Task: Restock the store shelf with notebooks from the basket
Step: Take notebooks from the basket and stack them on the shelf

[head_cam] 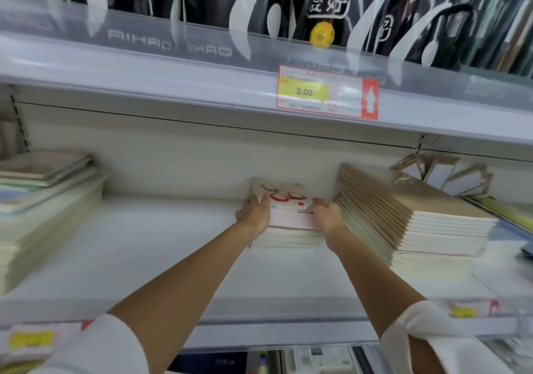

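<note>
Fingers (pixel 264 199) of the left hand (pixel 253 215) curled over the left edge of the notebooks (pixel 288 213), a short stack lying mid-frame on the shelf (pixel 173 244). At its right edge the right hand (pixel 327 215) gripped likewise (fingertips (pixel 317 202) on the cover), just beside a taller brown pile (pixel 418 215) at centre right.

Left grip (pixel 253 215): holds the left edge of the notebook stack, thumb on its top cover.
Right grip (pixel 327 215): holds the stack's right edge.
Notebook stack (pixel 288 219): lies flat on the white shelf (pixel 173 244), red and green rings on the cover.
Brown-covered pile (pixel 427 209): just right of the stack, top copies slid leftward.
Price tag (pixel 304 92): reads 2.00, on the rail above.
</note>
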